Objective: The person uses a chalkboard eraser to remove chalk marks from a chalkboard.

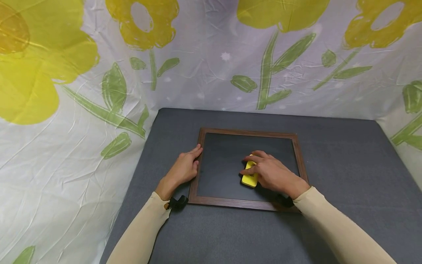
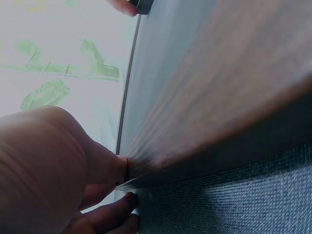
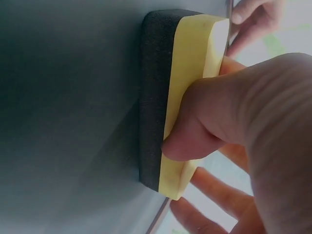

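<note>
A small chalkboard (image 1: 221,161) with a brown wooden frame (image 1: 193,183) lies flat on the table. On its dark surface stands a yellow eraser (image 1: 250,178) with a black felt base, felt side against the board. My right hand (image 1: 275,172) grips this eraser (image 3: 187,63); in the right wrist view the thumb (image 3: 195,131) presses its yellow side, with fingers around the far side. At the frame's left edge, my left hand (image 1: 181,168) rests with fingers extended, touching the wood. The left wrist view shows fingertips against the frame (image 2: 204,112) and others low by the cloth.
A dark grey cloth covers the table (image 1: 349,165). Behind and to the left hangs a pale curtain (image 1: 204,73) printed with yellow flowers and green leaves. Black wrist-camera mounts sit at both wrists, the left mount (image 1: 178,202) close to the frame's near left corner.
</note>
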The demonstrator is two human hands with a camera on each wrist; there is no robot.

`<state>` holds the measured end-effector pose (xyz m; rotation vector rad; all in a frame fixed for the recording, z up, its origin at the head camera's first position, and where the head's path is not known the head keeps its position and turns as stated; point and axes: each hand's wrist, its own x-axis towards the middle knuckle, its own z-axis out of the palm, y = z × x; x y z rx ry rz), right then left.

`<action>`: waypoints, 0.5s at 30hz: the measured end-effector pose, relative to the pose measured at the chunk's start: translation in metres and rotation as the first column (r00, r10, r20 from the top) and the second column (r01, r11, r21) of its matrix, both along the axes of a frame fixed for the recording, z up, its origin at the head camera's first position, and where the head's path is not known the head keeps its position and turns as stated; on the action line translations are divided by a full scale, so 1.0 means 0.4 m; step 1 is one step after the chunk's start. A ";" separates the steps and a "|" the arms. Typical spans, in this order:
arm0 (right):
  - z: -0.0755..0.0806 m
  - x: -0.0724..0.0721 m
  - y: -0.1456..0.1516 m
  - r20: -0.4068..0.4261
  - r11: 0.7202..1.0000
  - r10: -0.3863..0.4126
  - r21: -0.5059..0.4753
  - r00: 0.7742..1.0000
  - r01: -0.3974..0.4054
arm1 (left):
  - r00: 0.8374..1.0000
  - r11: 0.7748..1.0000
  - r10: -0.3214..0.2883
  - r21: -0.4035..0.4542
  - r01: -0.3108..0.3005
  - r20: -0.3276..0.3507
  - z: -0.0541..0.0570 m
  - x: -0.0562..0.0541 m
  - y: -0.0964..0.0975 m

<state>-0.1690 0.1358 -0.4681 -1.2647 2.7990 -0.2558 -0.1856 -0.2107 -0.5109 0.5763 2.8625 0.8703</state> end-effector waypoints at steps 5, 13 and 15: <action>-0.004 0.002 0.042 -0.029 1.000 0.005 -0.009 1.000 -0.005 | 1.000 1.000 0.000 0.005 0.000 0.001 -0.002 0.001 -0.001; -0.003 0.003 0.113 0.006 0.999 -0.041 0.001 0.999 0.041 | 1.000 1.000 -0.003 0.012 0.003 -0.003 -0.001 0.000 -0.002; -0.002 0.002 0.129 0.008 0.999 -0.046 0.005 0.999 0.046 | 1.000 1.000 -0.003 0.011 0.003 -0.003 -0.001 0.000 -0.002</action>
